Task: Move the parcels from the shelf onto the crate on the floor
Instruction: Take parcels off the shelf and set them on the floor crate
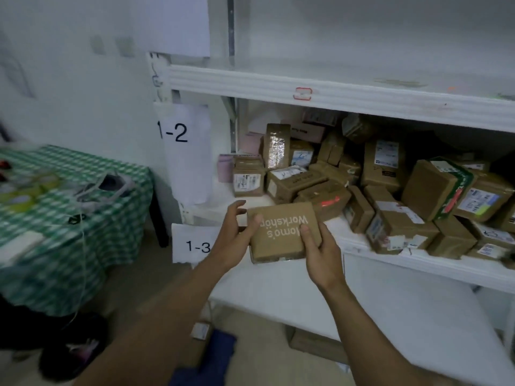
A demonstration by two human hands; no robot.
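Brown cardboard box [281, 232] with white "Workshop" lettering is held at the front lip of the white shelf [418, 264], the left hand [232, 240] clasping its left edge and the right hand [323, 252] its near right corner, thumbs on top and the other fingers mostly curled underneath out of sight. It lies flat, print upside down to the wearer, its slightly longer axis roughly along the shelf front. With a heap of taped brown parcels [390, 190] on the shelf and no crate plainly in view, most of the job looks undone.
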